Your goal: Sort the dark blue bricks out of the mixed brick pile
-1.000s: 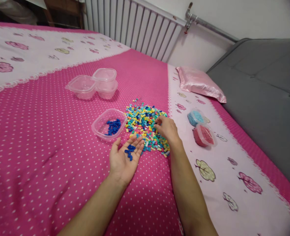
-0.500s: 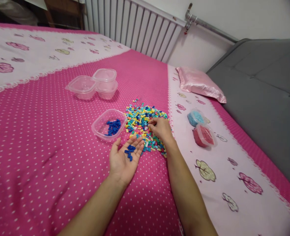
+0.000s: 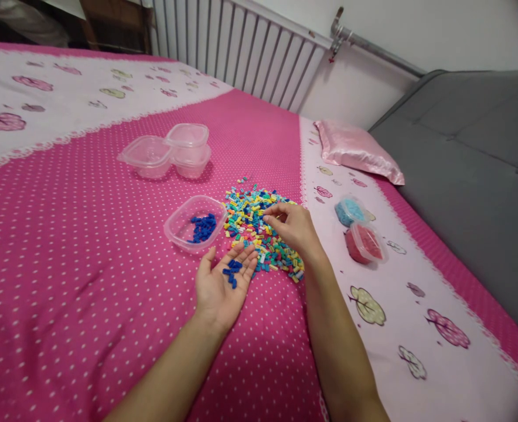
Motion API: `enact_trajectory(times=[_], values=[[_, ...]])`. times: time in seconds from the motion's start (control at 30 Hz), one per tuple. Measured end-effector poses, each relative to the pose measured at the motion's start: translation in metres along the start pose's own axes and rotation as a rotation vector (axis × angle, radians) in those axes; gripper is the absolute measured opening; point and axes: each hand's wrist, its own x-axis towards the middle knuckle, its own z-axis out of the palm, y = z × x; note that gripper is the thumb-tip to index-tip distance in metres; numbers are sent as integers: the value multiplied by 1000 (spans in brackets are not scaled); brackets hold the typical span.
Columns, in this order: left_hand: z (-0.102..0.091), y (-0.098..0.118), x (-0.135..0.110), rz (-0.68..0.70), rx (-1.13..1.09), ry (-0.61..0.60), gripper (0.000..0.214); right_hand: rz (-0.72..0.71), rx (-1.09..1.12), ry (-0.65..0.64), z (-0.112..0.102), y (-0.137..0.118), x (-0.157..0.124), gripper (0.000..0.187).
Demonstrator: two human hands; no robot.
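My left hand lies palm up with its fingers stretched out, holding several small blue toy bricks on the palm and fingers. Over a heap of mixed small bricks in yellow, teal, blue, green and pink is my right hand. Its thumb and index finger come together in a pinch at the heap; what is between the tips is too small to make out, with dark blue showing beside them. Left of the heap, a clear plastic tub contains a pile of blue bricks.
Farther back stand clear plastic tubs, some stacked. To the right, one tub holds light blue pieces and another red pieces. A pink pillow lies near the grey headboard. Everything rests on a pink dotted bedspread.
My right hand has shifted slightly up and right, its wrist turning and its forearm moving right, uncovering more of the heap's near edge. My left hand and its bricks have stayed put.
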Motion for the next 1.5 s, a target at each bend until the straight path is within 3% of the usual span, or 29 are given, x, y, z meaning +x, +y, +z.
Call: enact_trajectory(times=[0.23, 0.47, 0.63, 0.87, 1.17, 1.5], values=[[0, 1, 0, -8, -7, -33, 44, -82, 85, -82, -10, -26, -13, 12], [0, 0, -1, -10, -24, -31, 46, -151, 108, -311, -18, -41, -23, 11], [2, 1, -2, -10, -9, -17, 46, -155, 72, -305, -17, -39, -23, 14], [2, 1, -1, -2, -8, 2, 38, -198, 6, -239, 7, -26, -14, 18], [-2, 2, -1, -10, 19, -21, 36, -279, -229, -375, 46, -20, -10, 24], [-2, 4, -4, -41, 76, -66, 39, -264, -390, -375, 54, -12, -12, 28]])
